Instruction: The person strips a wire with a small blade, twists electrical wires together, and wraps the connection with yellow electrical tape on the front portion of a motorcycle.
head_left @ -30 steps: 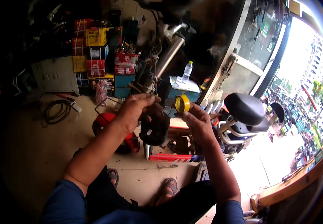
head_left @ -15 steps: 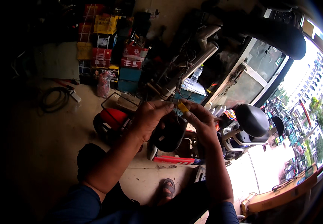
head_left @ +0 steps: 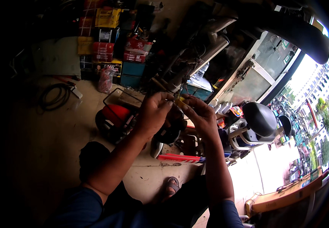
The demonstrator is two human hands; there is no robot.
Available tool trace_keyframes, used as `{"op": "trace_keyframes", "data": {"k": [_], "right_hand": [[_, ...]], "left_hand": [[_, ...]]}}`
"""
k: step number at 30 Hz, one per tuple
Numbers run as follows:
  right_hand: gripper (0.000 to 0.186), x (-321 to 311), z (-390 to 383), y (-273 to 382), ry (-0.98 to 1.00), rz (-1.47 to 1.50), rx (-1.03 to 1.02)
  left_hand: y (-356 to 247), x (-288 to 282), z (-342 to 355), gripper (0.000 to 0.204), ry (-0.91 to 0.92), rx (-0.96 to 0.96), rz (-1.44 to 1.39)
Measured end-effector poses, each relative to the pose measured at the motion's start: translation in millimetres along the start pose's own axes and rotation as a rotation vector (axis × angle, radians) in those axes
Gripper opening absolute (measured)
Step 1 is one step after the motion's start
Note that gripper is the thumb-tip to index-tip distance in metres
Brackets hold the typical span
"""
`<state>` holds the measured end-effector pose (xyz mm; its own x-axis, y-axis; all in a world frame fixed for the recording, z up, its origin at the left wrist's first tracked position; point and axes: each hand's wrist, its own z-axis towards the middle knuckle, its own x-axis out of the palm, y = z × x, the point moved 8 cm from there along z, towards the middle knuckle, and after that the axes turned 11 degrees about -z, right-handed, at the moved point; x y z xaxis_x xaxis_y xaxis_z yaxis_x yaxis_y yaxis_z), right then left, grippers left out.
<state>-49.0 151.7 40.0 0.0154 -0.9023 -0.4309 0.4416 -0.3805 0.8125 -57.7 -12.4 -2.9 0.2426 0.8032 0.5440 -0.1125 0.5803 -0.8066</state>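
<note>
In front of me my two hands meet at fingertip height, over a partly stripped scooter or electric bike. My left hand (head_left: 154, 114) is closed, thumb and fingers pinched together; what they hold is hidden or too small to name. My right hand (head_left: 201, 115) pinches a small yellow strip (head_left: 180, 100), its end touching the left fingertips. Thin dark wires (head_left: 180, 91) run up just beyond the fingers toward the metal frame tube (head_left: 213, 51). Below the hands is a black rounded part (head_left: 169, 133), partly covered by them, above the red-edged body panel (head_left: 179, 157).
A red-and-black machine (head_left: 116, 114) stands left of centre. A coiled black cable (head_left: 54, 98) lies on the floor at left. Stacked boxes (head_left: 103, 51) and teal drawers (head_left: 133, 68) stand behind. At right are a black seat (head_left: 259, 119) and a bright doorway.
Both hands have moved slightly up and closer together. The yellow strip now sits higher, between the fingertips, and less of it shows. The view has shifted a little.
</note>
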Motion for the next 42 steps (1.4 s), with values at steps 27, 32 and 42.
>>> {"op": "trace_keyframes", "data": {"k": [27,32,42], "right_hand": [[0.026,-9,-8,18,0.003,-0.153,-0.157],[0.024,-5,-10,15,-0.012,-0.136,-0.048],[0.02,3,-22,25,0.244,0.292,0.116]], "left_hand": [[4,1,7,0.019,0.101,0.022,0.061],[-15,3,1,0.018,0.051,0.513,0.588],[1,-12,6,0.017,0.018,0.054,0.16]]}}
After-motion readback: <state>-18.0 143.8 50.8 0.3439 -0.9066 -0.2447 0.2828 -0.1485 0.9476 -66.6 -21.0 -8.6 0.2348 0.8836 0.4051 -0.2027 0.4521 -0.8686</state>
